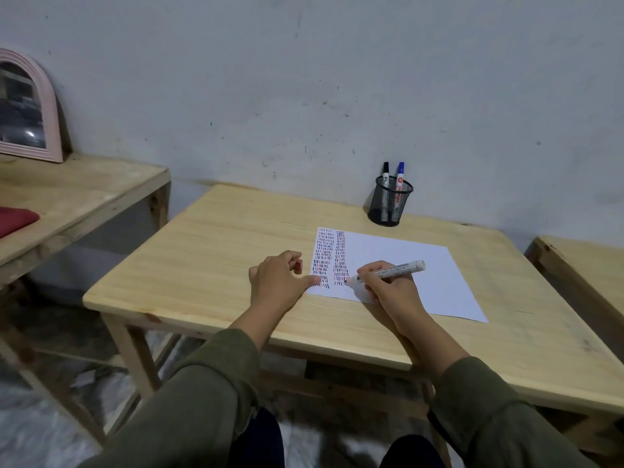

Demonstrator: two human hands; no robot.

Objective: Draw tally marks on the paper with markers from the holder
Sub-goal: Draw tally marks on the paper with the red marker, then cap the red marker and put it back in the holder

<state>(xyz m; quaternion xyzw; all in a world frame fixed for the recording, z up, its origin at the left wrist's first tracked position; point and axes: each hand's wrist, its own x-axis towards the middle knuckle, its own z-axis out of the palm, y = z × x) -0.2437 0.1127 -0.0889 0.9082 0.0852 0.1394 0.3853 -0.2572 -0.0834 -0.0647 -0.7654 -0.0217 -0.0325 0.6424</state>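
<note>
A white sheet of paper point(405, 265) lies on the wooden table point(209, 238), its left part filled with two columns of red, blue and black tally marks point(331, 258). My right hand point(388, 285) grips a white marker point(391, 271), its red tip touching the paper at the bottom of the second column. My left hand point(280, 282) rests on the table with its thumb pressing the paper's left edge, and a small red cap point(298, 265) sits between its curled fingers. A black mesh holder point(390, 204) at the back holds a black marker point(385, 173) and a blue marker point(400, 177).
A second wooden table point(67, 197) stands to the left with a pink-framed mirror point(27, 109) and a red cloth point(15, 219). Another table's corner point(584, 265) shows at the right. The grey wall runs just behind the holder.
</note>
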